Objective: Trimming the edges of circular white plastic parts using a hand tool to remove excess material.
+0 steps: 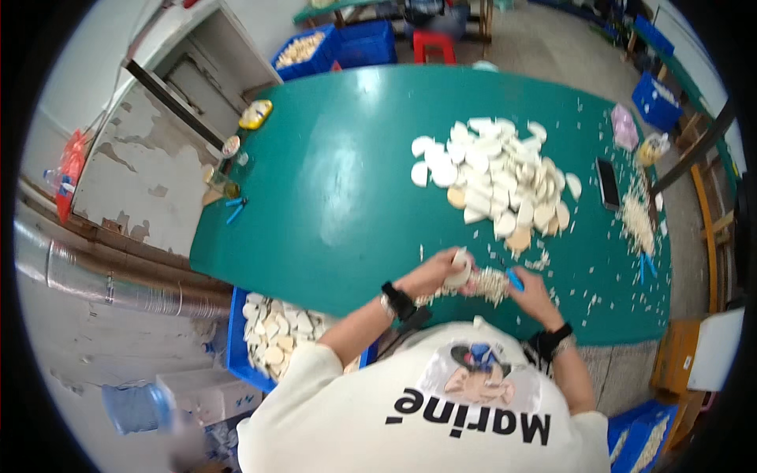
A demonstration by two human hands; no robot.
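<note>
My left hand [432,273] is closed around a cream-white flat piece [460,268], with something pinkish just beside it. In my right hand [538,298] is a blue-handled tool [515,279], perhaps small snips; its working end is hard to make out. Small off-white trimmings [490,287] lie heaped on the green table [315,181] between my hands. Beyond them spreads a large pile of pale rounded flat pieces [497,177], a few of them more tan.
Against the table's near left edge stands a blue bin [238,347] of similar pieces. A phone [606,184] and more trimmings [635,221] lie on the right. Blue-handled tools [236,210] and a yellow tray [255,114] are at the left edge. A dark post [694,150] rises at right.
</note>
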